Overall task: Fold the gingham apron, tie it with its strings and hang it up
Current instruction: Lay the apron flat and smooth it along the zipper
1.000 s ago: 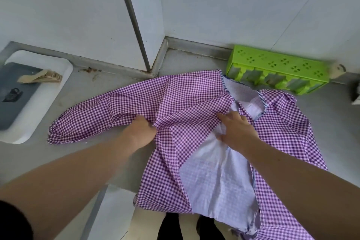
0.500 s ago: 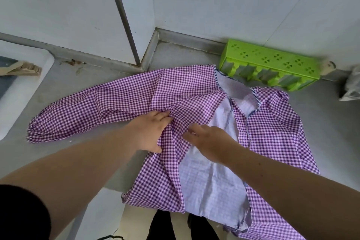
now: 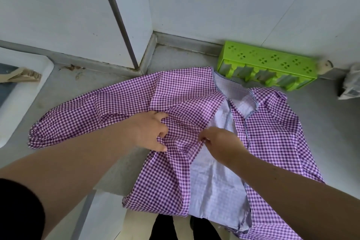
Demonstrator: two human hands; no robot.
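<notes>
I see the purple-and-white gingham cotton apron (image 3: 187,122) spread mid-frame on the grey counter (image 3: 321,122), left hand (image 3: 151,131) and right hand (image 3: 220,143) each pinching its soft, light, floppy cloth, best held at folded edges.

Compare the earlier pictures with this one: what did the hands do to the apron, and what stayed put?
The right hand slid left off the pale lining and now pinches the gingham edge; the left hand gathered the apron fabric into its grip. The sleeve stays spread out to the left, and the green rack stays against the wall.
</notes>
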